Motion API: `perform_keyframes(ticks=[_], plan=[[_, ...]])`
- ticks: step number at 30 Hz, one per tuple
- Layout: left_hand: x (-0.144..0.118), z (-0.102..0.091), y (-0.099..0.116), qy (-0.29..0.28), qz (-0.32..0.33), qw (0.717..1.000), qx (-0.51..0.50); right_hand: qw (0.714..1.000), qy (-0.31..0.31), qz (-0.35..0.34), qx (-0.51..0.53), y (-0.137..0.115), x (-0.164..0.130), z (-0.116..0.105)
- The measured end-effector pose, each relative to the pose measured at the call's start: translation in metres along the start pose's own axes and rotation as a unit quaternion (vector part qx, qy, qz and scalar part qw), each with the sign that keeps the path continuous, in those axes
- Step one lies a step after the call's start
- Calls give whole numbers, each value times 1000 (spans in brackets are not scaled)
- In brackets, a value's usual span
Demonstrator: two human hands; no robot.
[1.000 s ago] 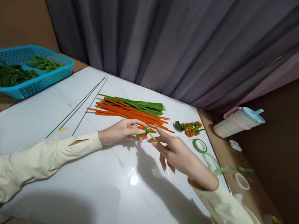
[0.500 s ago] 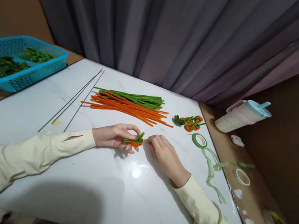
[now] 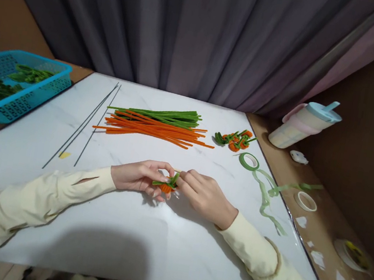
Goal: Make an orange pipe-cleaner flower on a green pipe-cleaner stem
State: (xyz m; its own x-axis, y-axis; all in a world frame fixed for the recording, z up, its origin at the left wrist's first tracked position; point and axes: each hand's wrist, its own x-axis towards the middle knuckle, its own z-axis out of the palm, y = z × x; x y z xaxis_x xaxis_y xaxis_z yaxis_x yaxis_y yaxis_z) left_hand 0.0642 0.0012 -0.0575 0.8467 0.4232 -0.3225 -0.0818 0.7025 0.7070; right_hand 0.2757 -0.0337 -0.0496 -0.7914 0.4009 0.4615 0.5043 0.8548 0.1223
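Note:
Between the thumb and fingers of my left hand (image 3: 147,176) is a small orange pipe-cleaner pumpkin (image 3: 166,188) with green pipe-cleaner leaves on top. My right hand (image 3: 205,194) is closed close against its right side, fingertips at the leaves. A thin pale stick (image 3: 177,171) pokes out from the right fingers; most of it is hidden. Beyond the hands lie orange pipe cleaners (image 3: 153,131) and, behind them, green pipe cleaners (image 3: 176,117). Several finished orange and green pieces (image 3: 235,140) sit to the right.
Green floral tape (image 3: 249,161) trails a loose strip at right. Dark wires (image 3: 86,126) lie at left, by a yellow scrap (image 3: 65,155). A blue basket (image 3: 34,97) holds green pieces. On the right edge stand a tumbler (image 3: 304,125), a white case (image 3: 299,157) and paper scraps (image 3: 317,259).
My right hand has moved left, its fingers now against the pumpkin's leaves, and the pale stick points over it. The left hand keeps its hold. The camera view has shifted slightly.

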Motion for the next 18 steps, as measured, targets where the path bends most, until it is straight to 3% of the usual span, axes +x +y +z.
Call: perform_keyframes(ticks=[5, 18], plan=[[1, 1, 0, 8, -2, 1000, 8, 999, -22, -31, -32, 2, -1, 1], [2, 0, -4, 36, 2, 999, 34, 996, -54, -36, -69, 6, -1, 3]])
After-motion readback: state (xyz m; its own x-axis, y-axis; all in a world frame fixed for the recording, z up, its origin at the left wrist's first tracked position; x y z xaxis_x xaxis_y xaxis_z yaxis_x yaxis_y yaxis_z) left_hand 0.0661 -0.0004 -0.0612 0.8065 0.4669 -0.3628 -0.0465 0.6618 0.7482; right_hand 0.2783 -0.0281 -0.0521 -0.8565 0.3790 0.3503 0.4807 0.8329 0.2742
